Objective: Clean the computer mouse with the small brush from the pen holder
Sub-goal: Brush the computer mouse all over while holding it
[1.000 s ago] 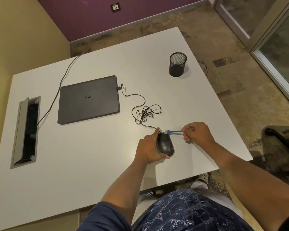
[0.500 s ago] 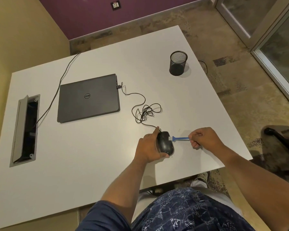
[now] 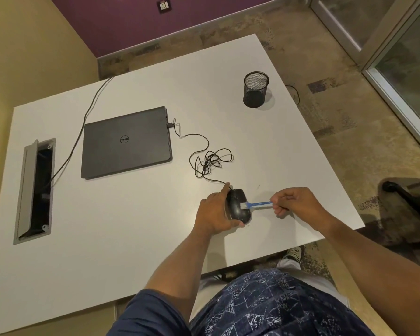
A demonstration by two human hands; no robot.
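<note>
On mouse (image 3: 238, 207) in left hand (image 3: 214, 214), right hand's (image 3: 296, 204) brush (image 3: 255, 204) bristles, no longer beside it.

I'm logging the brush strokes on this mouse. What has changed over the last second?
The brush head moved from the mouse's cable end back along its right side onto its middle, as the right hand drew toward the person. The left hand kept steadying the mouse. Laptop, cable tangle and pen holder stayed put.
</note>
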